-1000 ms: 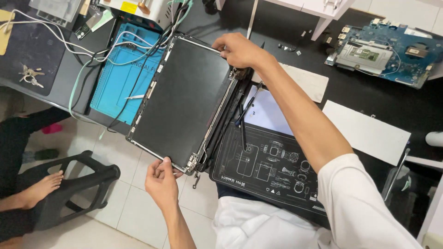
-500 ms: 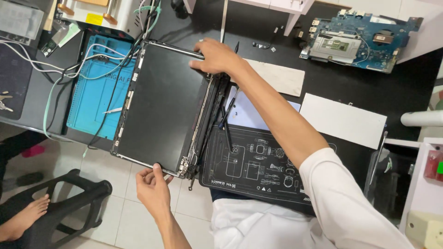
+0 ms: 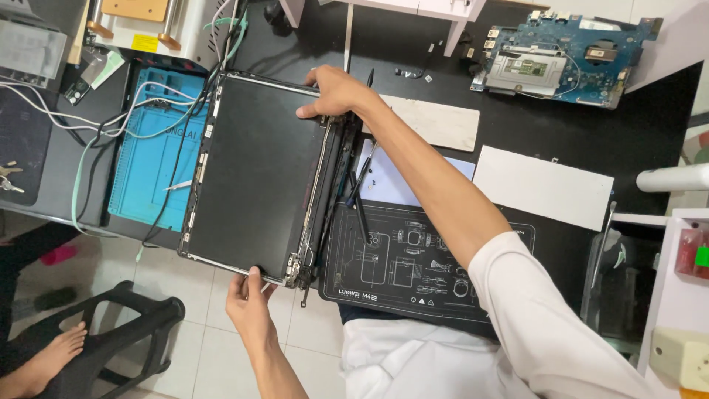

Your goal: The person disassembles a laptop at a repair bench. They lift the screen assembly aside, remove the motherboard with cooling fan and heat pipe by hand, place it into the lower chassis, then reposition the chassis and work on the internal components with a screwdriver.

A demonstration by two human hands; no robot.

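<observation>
Black worktable (image 3: 650, 133), white tile floor (image 3: 199, 347); left hand (image 3: 247, 303) pinches laptop screen panel (image 3: 255, 174) near edge, right hand (image 3: 336, 92) grips far corner

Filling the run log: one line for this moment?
left hand: grips laptop screen panel near edge | right hand: grips far edge | panel: over black table

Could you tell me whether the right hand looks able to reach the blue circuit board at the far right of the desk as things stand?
Probably not at once: the right hand grips the laptop screen panel, as does the left hand. Only bare black desk lies toward the blue circuit board.
</observation>
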